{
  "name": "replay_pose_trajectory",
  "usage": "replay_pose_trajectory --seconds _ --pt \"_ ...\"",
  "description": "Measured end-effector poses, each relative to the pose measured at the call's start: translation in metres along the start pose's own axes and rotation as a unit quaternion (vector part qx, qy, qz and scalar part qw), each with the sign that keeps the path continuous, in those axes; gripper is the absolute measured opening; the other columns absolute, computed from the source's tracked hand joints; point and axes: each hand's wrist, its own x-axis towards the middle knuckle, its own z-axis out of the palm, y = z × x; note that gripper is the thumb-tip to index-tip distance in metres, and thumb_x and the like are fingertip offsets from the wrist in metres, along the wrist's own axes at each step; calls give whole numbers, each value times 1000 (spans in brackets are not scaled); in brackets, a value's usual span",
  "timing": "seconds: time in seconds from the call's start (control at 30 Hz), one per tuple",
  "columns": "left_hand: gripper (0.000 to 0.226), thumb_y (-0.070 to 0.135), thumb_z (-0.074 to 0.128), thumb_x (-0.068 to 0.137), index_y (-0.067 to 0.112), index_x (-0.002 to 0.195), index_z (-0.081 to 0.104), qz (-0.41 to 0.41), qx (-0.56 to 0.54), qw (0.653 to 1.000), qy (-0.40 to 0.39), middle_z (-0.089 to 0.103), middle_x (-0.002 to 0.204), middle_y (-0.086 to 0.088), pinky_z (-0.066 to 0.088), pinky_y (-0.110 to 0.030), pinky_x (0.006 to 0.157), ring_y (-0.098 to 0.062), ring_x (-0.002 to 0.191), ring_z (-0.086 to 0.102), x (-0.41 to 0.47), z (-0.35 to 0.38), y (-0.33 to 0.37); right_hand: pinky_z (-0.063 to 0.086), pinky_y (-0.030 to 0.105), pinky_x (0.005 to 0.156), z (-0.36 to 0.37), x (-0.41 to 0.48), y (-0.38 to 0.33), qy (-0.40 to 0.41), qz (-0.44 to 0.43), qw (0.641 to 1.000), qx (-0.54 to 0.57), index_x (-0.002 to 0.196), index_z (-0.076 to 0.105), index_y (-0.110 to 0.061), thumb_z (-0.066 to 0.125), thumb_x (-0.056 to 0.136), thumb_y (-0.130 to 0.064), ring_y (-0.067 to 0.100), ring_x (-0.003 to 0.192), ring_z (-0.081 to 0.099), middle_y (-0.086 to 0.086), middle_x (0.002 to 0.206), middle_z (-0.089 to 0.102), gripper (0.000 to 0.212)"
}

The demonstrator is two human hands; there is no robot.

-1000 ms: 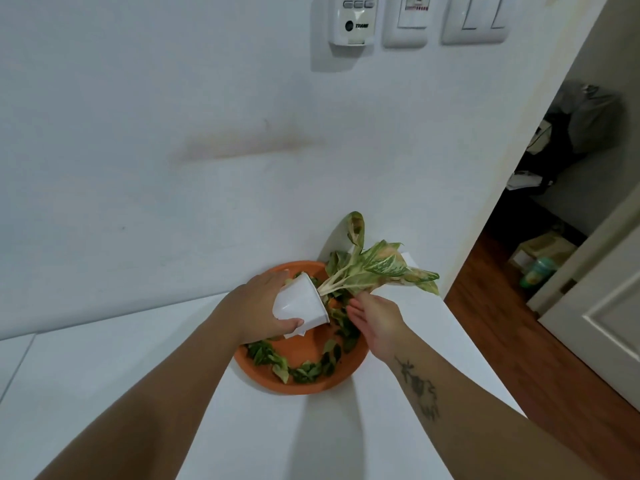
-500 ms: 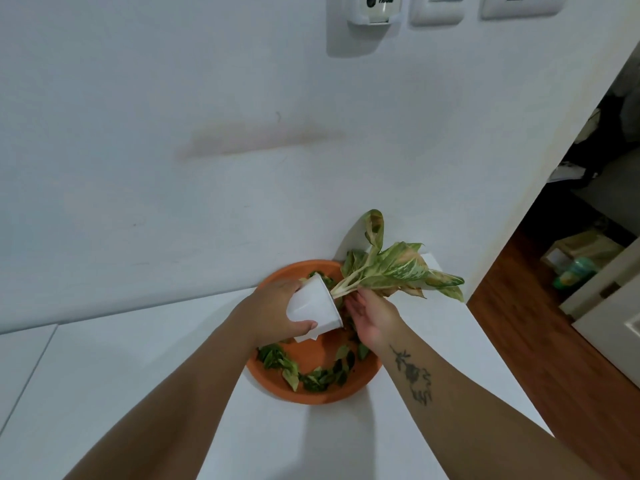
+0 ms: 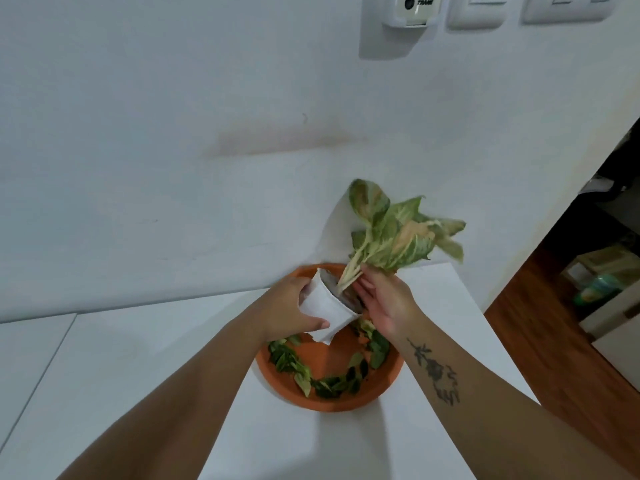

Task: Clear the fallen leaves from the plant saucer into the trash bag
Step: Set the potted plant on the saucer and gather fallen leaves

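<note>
An orange plant saucer (image 3: 346, 400) sits on the white table by the wall. Several green fallen leaves (image 3: 332, 381) lie in a ring inside it. My left hand (image 3: 294, 311) grips a small white pot (image 3: 329, 306) and holds it tilted above the saucer. A plant with pale variegated leaves (image 3: 398, 233) grows from the pot and leans up to the right. My right hand (image 3: 384, 301) rests against the pot's rim and the plant's stems, fingers spread. No trash bag is in view.
The white table (image 3: 138, 358) ends at a corner to the right of the saucer, with a wooden floor (image 3: 554, 358) beyond. A white wall (image 3: 207, 133) stands right behind, with switches and a remote holder (image 3: 412, 10) high up. A doorway opens at the right.
Both hands have lifted the pot higher off the saucer and turned it more upright, so the plant now points up and right. More of the leaf ring shows beneath.
</note>
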Motion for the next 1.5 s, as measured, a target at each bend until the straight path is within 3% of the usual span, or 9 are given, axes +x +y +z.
replay_pose_trajectory --seconds 0.13,0.33,0.4,0.6,0.73,0.93,1.03,1.33,1.5 --pt "72 55 83 54 36 116 54 3 -83 996 35 65 111 -3 56 -46 86 -20 98 64 0 8 -9 57 30 83 14 -5 -8 -41 -56 992 -109 101 68 -1 65 86 -3 21 90 71 15 101 72 16" --pt "69 27 86 65 46 118 47 19 -156 986 45 62 111 21 47 -11 80 7 100 59 -13 14 -14 53 41 79 24 -7 -6 -52 -115 945 -302 95 66 3 74 73 -10 25 85 66 27 96 68 27" --pt "64 32 84 64 37 118 51 11 -148 987 55 61 112 20 48 -17 80 2 102 58 -16 18 -16 50 37 74 24 -11 -5 -77 -131 936 -317 97 60 10 73 75 -7 21 80 61 32 98 63 30" --pt "80 53 85 54 42 125 49 -2 -165 984 71 60 121 20 53 -39 93 -5 114 56 -13 33 -29 58 31 73 23 -26 -4 -114 -154 916 -352 85 71 -4 71 79 -1 14 81 69 13 88 74 6" --pt "83 41 90 58 38 130 49 2 -194 980 49 65 121 18 52 -34 96 -3 115 59 -16 36 -33 48 17 60 16 -30 0 -95 -172 898 -393 69 70 -25 70 83 -8 -3 61 61 -15 64 69 23" --pt "74 38 89 59 30 124 56 11 -218 975 45 68 104 14 53 -21 78 -7 100 64 -17 31 -32 46 26 89 -4 -35 12 -62 -262 743 -613 120 64 -30 71 83 -26 5 101 60 -19 108 67 37" --pt "77 45 88 58 32 126 55 22 -213 976 34 69 114 13 52 -35 94 -11 113 62 -17 30 -33 47 31 98 -13 -40 17 -53 -231 774 -587 129 58 -26 68 86 -29 12 111 59 -9 118 67 44" --pt "87 49 89 51 42 127 47 5 -211 974 77 63 118 22 51 -36 97 -3 111 59 -15 41 -28 40 11 70 -18 -36 19 -31 -201 796 -570 96 67 -30 55 94 -23 9 89 60 -12 92 66 14" --pt "94 49 81 66 35 144 31 33 -81 995 57 47 142 14 40 -36 105 -11 130 42 -22 32 -34 44 22 87 -38 -31 18 29 -209 771 -601 123 64 -21 48 98 -25 16 103 62 -1 115 69 30"
